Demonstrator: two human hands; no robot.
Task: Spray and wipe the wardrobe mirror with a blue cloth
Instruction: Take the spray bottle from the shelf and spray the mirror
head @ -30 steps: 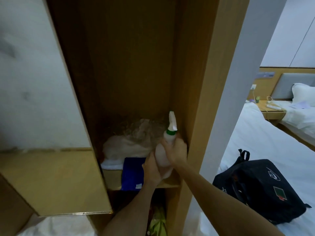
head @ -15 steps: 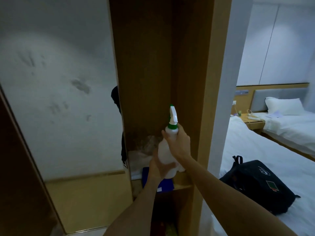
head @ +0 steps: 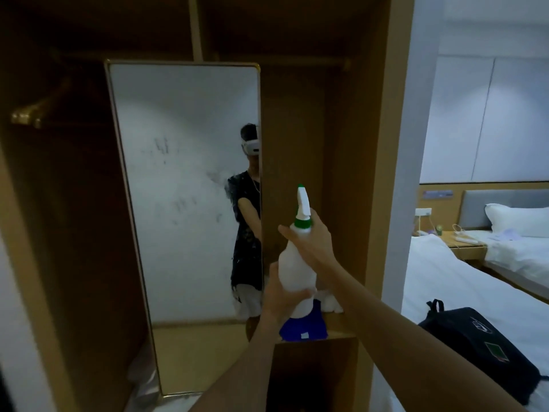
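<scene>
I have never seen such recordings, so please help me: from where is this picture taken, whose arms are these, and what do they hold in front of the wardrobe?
There is no machine here. The picture comes from a camera worn on a person's head, looking forward and down, so the two arms are that person's own. The right hand grips the neck of a white spray bottle, just under its green collar. The left hand holds the bottle's body from below. To the left stands the wardrobe mirror, smudged with marks; it reflects part of the person. Behind the bottle, a blue cloth lies on a wooden shelf. On the right are white beds and a black bag.
</scene>
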